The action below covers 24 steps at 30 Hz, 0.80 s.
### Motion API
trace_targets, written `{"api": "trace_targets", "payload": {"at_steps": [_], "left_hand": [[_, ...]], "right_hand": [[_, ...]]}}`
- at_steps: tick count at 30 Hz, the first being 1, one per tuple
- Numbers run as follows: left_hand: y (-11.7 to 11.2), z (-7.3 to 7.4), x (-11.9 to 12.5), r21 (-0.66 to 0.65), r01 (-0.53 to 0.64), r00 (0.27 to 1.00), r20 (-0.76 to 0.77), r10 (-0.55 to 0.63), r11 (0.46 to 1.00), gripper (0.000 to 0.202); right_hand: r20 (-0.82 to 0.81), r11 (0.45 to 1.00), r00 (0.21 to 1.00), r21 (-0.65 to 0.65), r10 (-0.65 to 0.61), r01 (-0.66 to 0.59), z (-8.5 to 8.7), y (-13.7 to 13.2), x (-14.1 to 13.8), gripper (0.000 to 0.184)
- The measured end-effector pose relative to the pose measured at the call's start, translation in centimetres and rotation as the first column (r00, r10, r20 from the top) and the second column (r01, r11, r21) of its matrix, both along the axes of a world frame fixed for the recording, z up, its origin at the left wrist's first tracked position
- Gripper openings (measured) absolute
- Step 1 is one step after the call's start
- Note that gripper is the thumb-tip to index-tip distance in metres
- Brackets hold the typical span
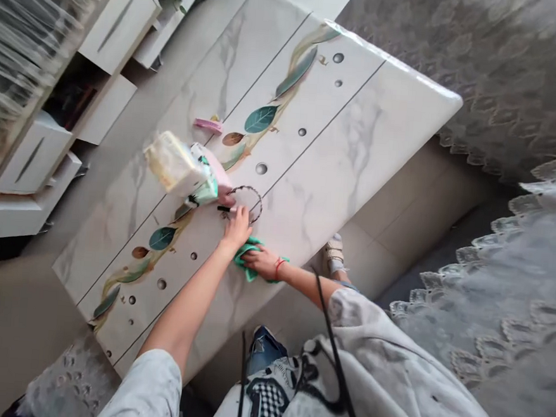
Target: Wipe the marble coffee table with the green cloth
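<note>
My left hand [237,226] reaches over the marble-patterned table [358,150] and pinches the black end of a thin dark cable [254,197], which curls in a loop on the tabletop. Just behind it, my right hand [263,263], with a red band at the wrist, presses on a green cloth [245,254] near the table's near edge. A soft pack of tissues [176,163] with a green and pink wrapper lies just beyond the cable loop.
A small pink object [207,125] lies farther along the table. White drawer units [114,25] stand on the far side at the left. Lace curtains [514,301] hang at the right. My foot [335,250] rests on the tiled floor beside the table.
</note>
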<state>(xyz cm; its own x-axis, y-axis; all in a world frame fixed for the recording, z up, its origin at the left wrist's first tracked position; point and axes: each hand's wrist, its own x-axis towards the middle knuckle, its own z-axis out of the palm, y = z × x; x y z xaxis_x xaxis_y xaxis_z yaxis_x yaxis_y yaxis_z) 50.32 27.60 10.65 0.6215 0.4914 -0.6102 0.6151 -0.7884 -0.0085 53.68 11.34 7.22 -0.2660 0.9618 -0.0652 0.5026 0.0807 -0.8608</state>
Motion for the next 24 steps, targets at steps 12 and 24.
{"api": "trace_targets", "payload": {"at_steps": [12, 24], "left_hand": [[-1.0, 2.3, -6.9, 0.205, -0.178, 0.871, -0.422, 0.251, 0.962, 0.051], [-4.4, 1.8, -8.7, 0.198, -0.551, 0.801, -0.145, 0.580, 0.811, 0.067]], "right_hand": [[0.628, 0.315, 0.337, -0.151, -0.701, 0.937, -7.3, -0.7, 43.2, 0.070], [0.051, 0.993, 0.993, 0.051, 0.103, -0.105, -3.1, 10.2, 12.8, 0.045]]}}
